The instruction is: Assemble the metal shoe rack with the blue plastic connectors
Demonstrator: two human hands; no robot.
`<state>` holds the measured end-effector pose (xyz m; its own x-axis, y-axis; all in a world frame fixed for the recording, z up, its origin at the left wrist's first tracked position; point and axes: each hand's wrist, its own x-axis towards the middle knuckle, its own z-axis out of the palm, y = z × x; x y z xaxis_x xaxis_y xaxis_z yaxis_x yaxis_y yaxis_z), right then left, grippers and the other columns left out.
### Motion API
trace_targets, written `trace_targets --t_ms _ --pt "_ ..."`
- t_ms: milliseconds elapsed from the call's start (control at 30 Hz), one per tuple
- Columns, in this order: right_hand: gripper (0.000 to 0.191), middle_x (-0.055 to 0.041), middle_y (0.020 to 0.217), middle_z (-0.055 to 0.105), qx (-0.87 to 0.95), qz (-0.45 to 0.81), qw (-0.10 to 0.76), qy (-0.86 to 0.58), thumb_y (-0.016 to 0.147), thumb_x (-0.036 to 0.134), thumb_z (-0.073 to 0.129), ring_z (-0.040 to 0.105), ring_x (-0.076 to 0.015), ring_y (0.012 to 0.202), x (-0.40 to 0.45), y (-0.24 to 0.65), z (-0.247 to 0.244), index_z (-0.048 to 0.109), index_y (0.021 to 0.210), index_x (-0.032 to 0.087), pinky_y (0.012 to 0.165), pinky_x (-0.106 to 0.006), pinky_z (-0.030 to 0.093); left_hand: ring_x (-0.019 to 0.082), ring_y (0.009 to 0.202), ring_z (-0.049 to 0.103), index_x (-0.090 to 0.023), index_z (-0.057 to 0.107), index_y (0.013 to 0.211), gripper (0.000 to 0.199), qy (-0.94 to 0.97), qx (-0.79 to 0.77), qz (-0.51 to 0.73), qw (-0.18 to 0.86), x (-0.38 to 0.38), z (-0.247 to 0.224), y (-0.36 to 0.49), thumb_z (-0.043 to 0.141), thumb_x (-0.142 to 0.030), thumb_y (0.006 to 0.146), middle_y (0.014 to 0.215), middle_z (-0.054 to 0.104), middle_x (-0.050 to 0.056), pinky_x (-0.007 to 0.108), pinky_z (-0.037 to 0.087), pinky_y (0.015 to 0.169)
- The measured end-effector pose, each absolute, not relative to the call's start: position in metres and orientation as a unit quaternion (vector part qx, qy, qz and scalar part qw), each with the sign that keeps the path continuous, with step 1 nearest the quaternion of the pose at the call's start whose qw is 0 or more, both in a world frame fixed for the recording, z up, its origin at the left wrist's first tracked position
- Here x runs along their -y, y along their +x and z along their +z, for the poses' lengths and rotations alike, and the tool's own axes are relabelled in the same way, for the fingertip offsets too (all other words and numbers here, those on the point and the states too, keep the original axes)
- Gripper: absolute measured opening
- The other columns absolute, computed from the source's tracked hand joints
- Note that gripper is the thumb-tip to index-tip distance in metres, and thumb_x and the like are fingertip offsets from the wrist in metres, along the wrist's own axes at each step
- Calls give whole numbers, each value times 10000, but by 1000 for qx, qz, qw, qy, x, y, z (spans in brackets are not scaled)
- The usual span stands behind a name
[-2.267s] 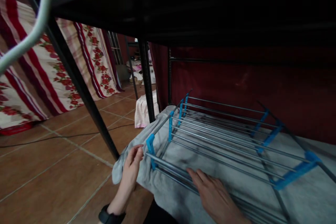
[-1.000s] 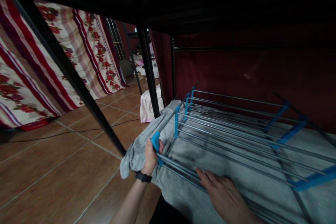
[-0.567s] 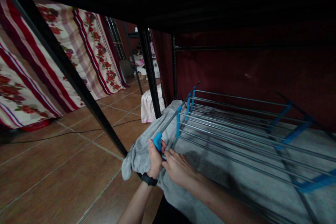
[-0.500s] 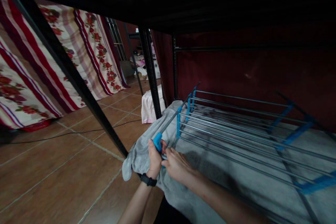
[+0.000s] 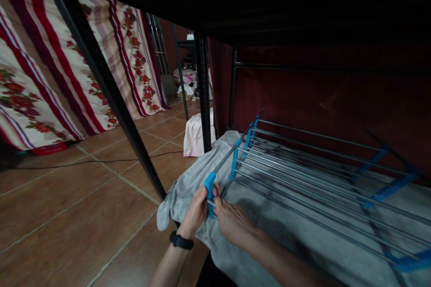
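A drying rack [image 5: 286, 166] of grey metal rods with blue plastic joints lies across a grey blanket [image 5: 256, 233] on the lower bunk. At its near left end is a blue plastic bracket [image 5: 210, 184]. My left hand [image 5: 197, 208], with a black band on the wrist, is closed around this bracket from the left. My right hand [image 5: 232, 219] grips a metal rod just where it meets the bracket; its fingertips partly hide the rod's end. The two hands nearly touch.
Black metal posts [image 5: 111, 85] and a low dark upper deck [image 5: 269, 4] frame the space around me. A dark red wall [image 5: 303, 98] stands behind the rack. Left lie floor tiles [image 5: 101, 210], a black cable [image 5: 111, 160] and a hanging floral curtain [image 5: 101, 63].
The view has shifted slightly. My left hand has slid a little lower on the blue bracket, showing more of it. My right hand keeps its hold on the rod.
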<state>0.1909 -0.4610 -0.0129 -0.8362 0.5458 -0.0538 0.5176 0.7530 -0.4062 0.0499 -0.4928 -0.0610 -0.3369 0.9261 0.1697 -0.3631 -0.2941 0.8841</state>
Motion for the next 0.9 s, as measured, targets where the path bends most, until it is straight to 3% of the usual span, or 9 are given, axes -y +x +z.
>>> trace_targets --t_ms 100,200,467,633,767,900 --pt "420 -137 1232 652 934 198 32 -296 967 143 318 670 -260 1006 462 191 -17 462 1361 142 811 -360 501 277 1034 592 -202 709 908 321 436 -390 643 494 501 -61 30 728 -491 767 971 673 78 339 472 847" --pt "440 -137 1235 655 934 200 36 -295 964 144 324 677 -245 985 462 191 -17 443 1388 148 787 -334 504 260 1035 607 -239 678 1045 336 476 -374 569 557 502 -64 13 775 -378 756 984 673 46 334 466 863" --pt "458 -101 1233 673 930 251 41 -266 954 160 332 650 -243 1091 457 195 -16 436 1399 188 847 -331 482 224 941 629 -200 672 1048 465 503 -353 514 598 489 -72 -6 854 -404 671 903 682 23 319 450 849" --pt "452 -85 1210 685 921 277 46 -271 947 191 355 657 -237 1075 451 197 -15 476 1382 219 840 -314 481 163 827 600 -218 680 940 333 500 -374 541 564 487 -76 -2 833 -387 697 887 654 -7 269 453 792" --pt "458 -63 1239 671 922 274 51 -268 951 206 350 643 -233 1097 444 197 -18 469 1391 246 852 -301 472 162 888 595 -258 695 865 189 507 -410 556 515 489 -71 5 798 -330 724 956 662 -30 237 445 806" --pt "478 -71 1270 654 923 273 48 -267 958 223 354 637 -240 1106 443 196 -20 432 1428 244 848 -312 473 221 1026 634 -293 714 975 232 494 -443 539 518 496 -63 10 760 -324 750 1029 712 -12 277 460 879"
